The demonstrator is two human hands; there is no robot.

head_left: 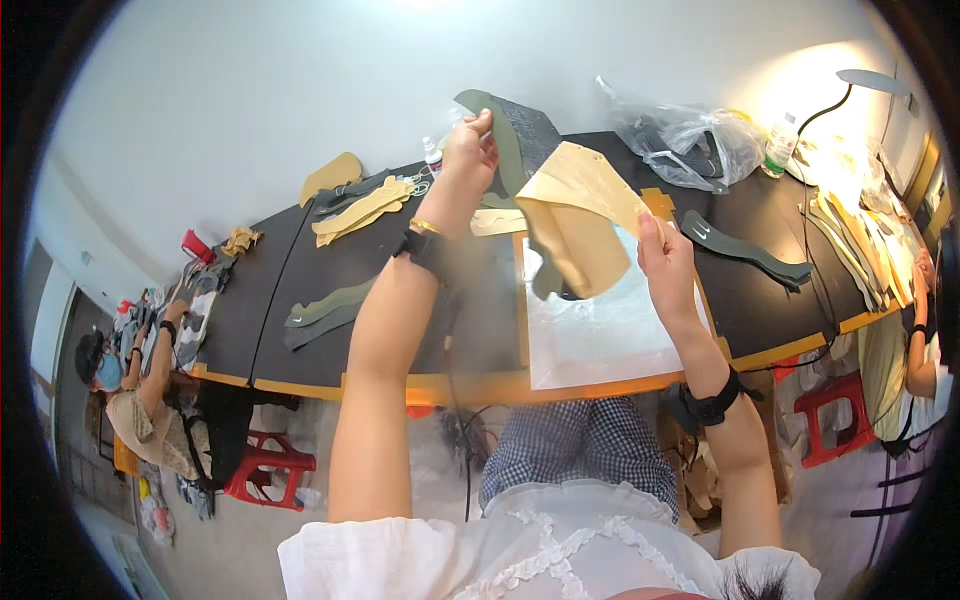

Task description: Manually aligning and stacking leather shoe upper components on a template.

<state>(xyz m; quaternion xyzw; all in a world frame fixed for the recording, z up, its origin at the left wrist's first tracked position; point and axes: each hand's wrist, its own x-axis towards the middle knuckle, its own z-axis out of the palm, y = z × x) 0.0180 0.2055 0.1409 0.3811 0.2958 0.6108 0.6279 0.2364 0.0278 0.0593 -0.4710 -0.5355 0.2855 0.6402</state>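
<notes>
The left hand [472, 150] is holding up a green strip [508, 150], while the right hand [663, 265] is gripping a curled cream piece [572, 225]. On the table [480, 340], a white sheet [590, 345] is lying below; a dark strip [745, 250] and a plastic bag [690, 145] are resting rightward, and a lamp [872, 80] is glowing.

White tick [702, 229] on dark curved piece [745, 247], small white mark [294, 321] on green strip [332, 303], bottle label [778, 155] unreadable
</notes>
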